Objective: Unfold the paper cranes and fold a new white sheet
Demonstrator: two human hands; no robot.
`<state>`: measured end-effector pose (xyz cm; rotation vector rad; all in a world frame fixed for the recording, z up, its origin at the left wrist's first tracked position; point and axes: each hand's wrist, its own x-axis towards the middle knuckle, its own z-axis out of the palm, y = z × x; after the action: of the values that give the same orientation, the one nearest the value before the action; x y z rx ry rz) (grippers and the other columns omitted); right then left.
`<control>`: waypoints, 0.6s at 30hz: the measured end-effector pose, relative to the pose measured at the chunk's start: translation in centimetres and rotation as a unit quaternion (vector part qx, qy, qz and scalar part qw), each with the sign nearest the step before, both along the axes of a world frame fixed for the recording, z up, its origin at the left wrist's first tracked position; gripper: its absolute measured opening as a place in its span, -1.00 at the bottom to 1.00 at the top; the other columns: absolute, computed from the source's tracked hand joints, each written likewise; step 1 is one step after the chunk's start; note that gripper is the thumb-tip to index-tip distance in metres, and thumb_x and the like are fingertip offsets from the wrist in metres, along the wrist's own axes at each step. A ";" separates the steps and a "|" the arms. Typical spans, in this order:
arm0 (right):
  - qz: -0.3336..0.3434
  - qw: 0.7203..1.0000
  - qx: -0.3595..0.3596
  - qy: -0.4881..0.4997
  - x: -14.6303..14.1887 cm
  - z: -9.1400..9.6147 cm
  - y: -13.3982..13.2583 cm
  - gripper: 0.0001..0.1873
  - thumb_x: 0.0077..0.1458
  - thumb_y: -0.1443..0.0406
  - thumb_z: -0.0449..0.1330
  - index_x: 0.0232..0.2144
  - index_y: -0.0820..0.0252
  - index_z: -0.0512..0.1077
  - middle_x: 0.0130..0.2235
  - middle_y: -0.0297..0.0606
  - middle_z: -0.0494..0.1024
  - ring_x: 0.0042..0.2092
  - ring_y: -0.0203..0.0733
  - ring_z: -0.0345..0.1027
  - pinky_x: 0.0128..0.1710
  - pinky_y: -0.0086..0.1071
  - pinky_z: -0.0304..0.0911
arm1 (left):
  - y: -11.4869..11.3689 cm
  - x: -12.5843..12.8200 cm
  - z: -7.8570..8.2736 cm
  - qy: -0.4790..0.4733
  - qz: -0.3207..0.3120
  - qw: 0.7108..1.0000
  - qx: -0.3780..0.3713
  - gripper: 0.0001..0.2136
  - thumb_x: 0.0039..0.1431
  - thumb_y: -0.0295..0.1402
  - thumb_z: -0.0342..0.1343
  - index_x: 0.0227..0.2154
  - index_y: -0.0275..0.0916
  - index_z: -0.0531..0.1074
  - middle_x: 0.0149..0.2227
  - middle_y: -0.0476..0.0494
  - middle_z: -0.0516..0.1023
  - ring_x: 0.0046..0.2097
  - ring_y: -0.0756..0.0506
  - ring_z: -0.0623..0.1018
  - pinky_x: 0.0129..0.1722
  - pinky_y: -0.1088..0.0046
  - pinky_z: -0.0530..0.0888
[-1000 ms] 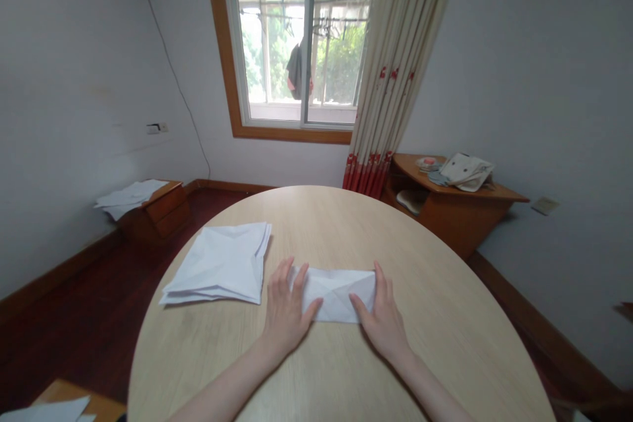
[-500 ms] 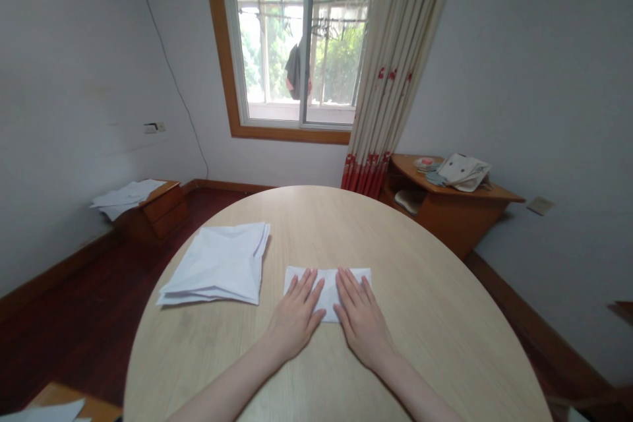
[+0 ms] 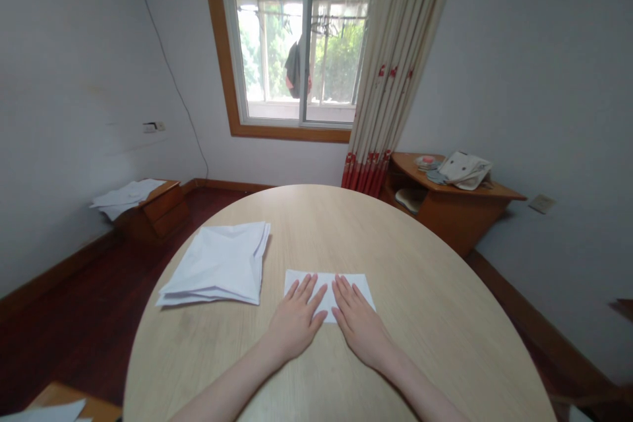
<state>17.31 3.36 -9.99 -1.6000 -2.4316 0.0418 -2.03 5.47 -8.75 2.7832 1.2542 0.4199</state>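
A small folded white paper (image 3: 326, 281) lies flat on the round light wooden table (image 3: 435, 323). My left hand (image 3: 295, 318) and my right hand (image 3: 357, 321) rest side by side on its near half, palms down, fingers stretched out and pressing on it. Neither hand holds anything. A stack of folded white sheets (image 3: 217, 264) lies on the table to the left of my left hand, apart from it.
A low wooden cabinet with white papers (image 3: 127, 195) stands by the left wall. At the right a wooden corner stand (image 3: 448, 201) carries a cloth bag and small items. A window and a curtain (image 3: 390, 72) are behind the table.
Both hands moved from the paper's outer ends to its middle and now lie flat side by side. The paper looks pressed flatter.
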 end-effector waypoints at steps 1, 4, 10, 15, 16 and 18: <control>-0.003 1.000 -0.008 -0.005 -0.1 0.2 0.0 -0.41 0.34 0.15 -0.28 0.27 0.39 0.05 0.32 -0.02 0.02 0.34 -0.06 -0.21 0.30 -0.08 -0.09 | 0.0 0.0 0.0 0.004 0.003 1.000 0.001 -0.53 0.37 -0.14 -0.21 0.27 -0.18 0.06 0.32 -0.25 0.06 0.32 -0.19 0.06 0.25 0.08 0.15; -0.016 0.999 -0.025 -0.019 -0.3 0.8 -0.1 -0.40 0.33 0.14 -0.27 0.28 0.37 0.04 0.32 -0.07 0.00 0.35 -0.03 -0.26 0.30 -0.06 -0.12 | -0.1 0.1 0.1 0.014 0.013 1.000 0.000 -0.53 0.36 -0.13 -0.21 0.27 -0.12 0.06 0.32 -0.19 0.05 0.33 -0.22 0.05 0.25 0.04 0.13; -0.030 0.998 -0.041 -0.037 -0.2 1.6 -0.2 -0.42 0.32 0.10 -0.23 0.30 0.17 0.00 0.34 -0.21 -0.05 0.35 0.04 -0.29 0.29 0.00 -0.16 | 0.0 0.0 0.2 0.015 0.036 0.999 -0.009 -0.51 0.33 -0.08 -0.16 0.27 -0.01 0.04 0.33 -0.10 0.03 0.34 -0.30 -0.02 0.25 -0.05 0.08; -0.025 0.999 -0.038 -0.014 0.9 1.9 0.0 -0.41 0.29 0.01 -0.16 0.29 0.02 0.02 0.34 -0.21 -0.03 0.35 0.03 -0.28 0.28 0.07 -0.19 | 0.3 -0.1 -0.2 -0.009 0.045 0.999 -0.003 -0.47 0.28 -0.01 -0.12 0.26 -0.02 0.07 0.33 -0.16 0.05 0.33 -0.32 -0.01 0.23 -0.06 0.11; -0.024 0.999 -0.037 -0.012 1.1 1.9 0.1 -0.40 0.28 -0.01 -0.15 0.29 -0.01 0.02 0.34 -0.20 -0.02 0.35 0.04 -0.27 0.27 0.08 -0.19 | 0.3 -0.2 -0.2 -0.011 0.045 0.999 -0.005 -0.46 0.28 0.00 -0.13 0.27 -0.05 0.07 0.32 -0.17 0.06 0.33 -0.32 -0.01 0.23 -0.05 0.10; -0.021 0.999 -0.034 -0.007 1.3 2.0 0.2 -0.39 0.26 -0.05 -0.14 0.28 -0.04 0.03 0.34 -0.18 -0.01 0.35 0.05 -0.25 0.26 0.10 -0.16 | 0.3 -0.2 -0.4 -0.013 0.047 0.999 -0.007 -0.43 0.28 0.01 -0.15 0.27 -0.11 0.08 0.32 -0.21 0.05 0.33 -0.32 0.00 0.24 -0.03 0.10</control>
<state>18.63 3.55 -7.99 -1.6865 -2.4310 0.1080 -2.20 5.80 -9.10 2.7063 1.3811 0.4481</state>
